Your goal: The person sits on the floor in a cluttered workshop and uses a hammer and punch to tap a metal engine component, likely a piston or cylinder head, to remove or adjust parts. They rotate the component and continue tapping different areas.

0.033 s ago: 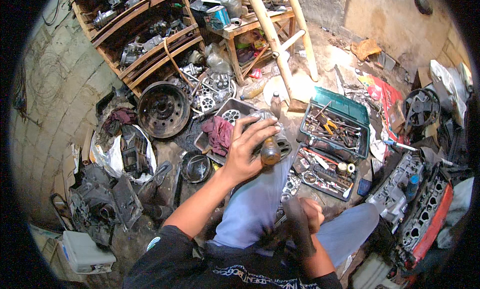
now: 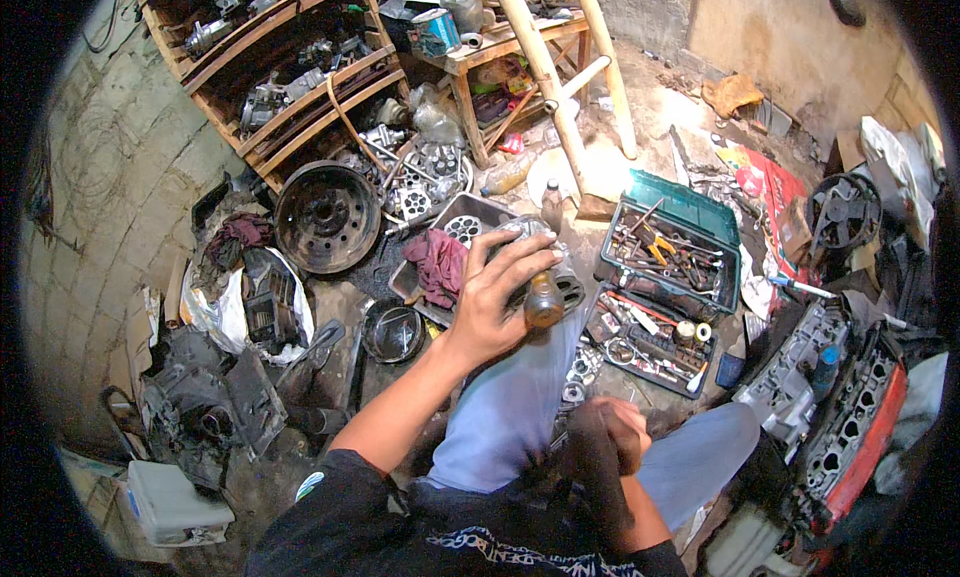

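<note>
My left hand (image 2: 490,292) is above my left knee, its fingers bent round an upright amber tool handle (image 2: 544,302), much like a screwdriver's. The lower end of that tool is hidden. Just behind and beneath these fingers a grey metal part (image 2: 568,283) shows in part. Closer to my body, my right hand (image 2: 624,429) is closed in a fist above my lap. A dark, long tool (image 2: 597,462) rises from that fist toward the camera, blurred and covering part of the wrist; its exact kind cannot be made out.
A green toolbox (image 2: 672,262) full of hand tools lies open ahead to the right, with its tray (image 2: 655,367) nearer. Left stand a steel wheel (image 2: 327,219), a bin holding a maroon rag (image 2: 437,267) and a round black pan (image 2: 393,333). Cylinder heads (image 2: 800,372) line the right.
The dark tool and my right hand have shifted slightly, and the tool's upper end sits a little lower. My left hand keeps its hold on the amber handle.
</note>
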Motion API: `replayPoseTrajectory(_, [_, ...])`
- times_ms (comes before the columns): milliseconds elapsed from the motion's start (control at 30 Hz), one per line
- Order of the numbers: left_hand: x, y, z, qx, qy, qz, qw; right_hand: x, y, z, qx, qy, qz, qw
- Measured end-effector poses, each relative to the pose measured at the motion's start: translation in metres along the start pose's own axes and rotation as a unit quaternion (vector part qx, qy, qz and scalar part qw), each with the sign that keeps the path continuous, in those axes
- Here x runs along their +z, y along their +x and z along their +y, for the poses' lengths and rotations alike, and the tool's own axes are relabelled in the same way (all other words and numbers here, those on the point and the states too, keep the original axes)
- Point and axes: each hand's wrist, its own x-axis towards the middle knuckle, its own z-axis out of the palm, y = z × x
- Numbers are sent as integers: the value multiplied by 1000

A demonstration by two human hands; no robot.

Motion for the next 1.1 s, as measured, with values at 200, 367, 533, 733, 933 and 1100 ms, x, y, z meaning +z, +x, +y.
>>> replayPoseTrajectory(200, [2,1,3,-8,-25,3,1000,17,30,-13,88,-178,-70,978])
replayPoseTrajectory(367, [2,2,-1,-10,-21,15,1000,1,22,-19,-37,-19,-33,999])
replayPoseTrajectory(533, [-1,2,3,23,-2,-21,1000,5,26,-10,91,-221,-154,959])
replayPoseTrajectory(733, [-1,0,-3,15,-43,15,999,-7,18,-7,180,-207,-65,959])
replayPoseTrajectory(933, [4,-21,-12,42,-51,60,996,-15,-1,-1,120,-174,-8,977])
replayPoseTrajectory(1100, [8,-30,-20,64,-37,85,994,-12,-15,4,104,-99,9,990])
